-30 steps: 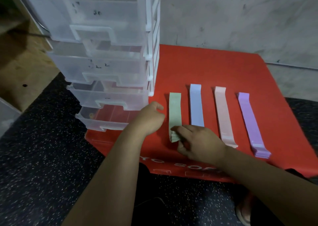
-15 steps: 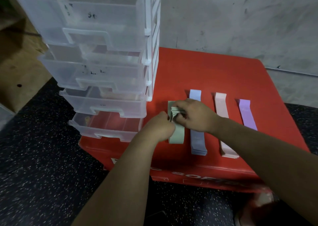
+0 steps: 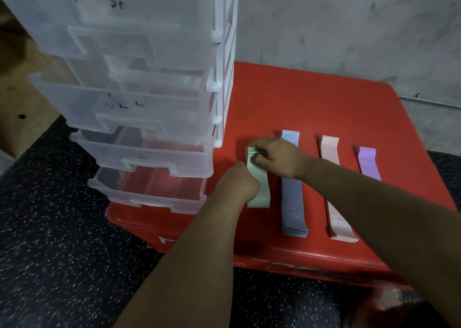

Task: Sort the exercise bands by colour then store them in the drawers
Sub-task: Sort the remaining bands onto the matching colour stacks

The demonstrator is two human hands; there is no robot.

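Note:
Four piles of flat exercise bands lie side by side on a red mat: green, blue, pink and purple. My right hand pinches the far end of the green bands, folded back over the pile. My left hand rests curled at the left edge of the green pile; whether it grips the bands is hidden. A clear plastic drawer unit stands to the left, its drawers pulled out stepwise, the bottom drawer open.
A grey wall stands behind the mat. Dark speckled floor lies in front and to the left. A wooden board sits at the far left.
My right hand has lifted the near end of the green bands and folded it back toward the far end. My left hand has moved right onto the green pile.

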